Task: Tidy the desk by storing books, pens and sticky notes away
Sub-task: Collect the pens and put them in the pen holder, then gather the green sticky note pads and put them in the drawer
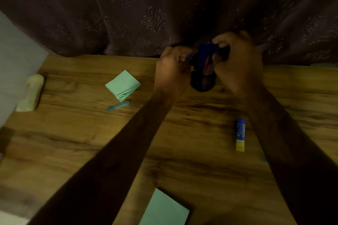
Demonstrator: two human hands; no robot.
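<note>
As left hand (172,67) and right hand (236,60) pinch blue pens (206,51) in the pen holder (202,83), 1 loose pen (118,105) slants nearer left.

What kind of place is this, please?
Probably a study corner at home: a wooden desk with sticky notes, a glue stick and a dark pen holder, set against a patterned curtain.
</note>
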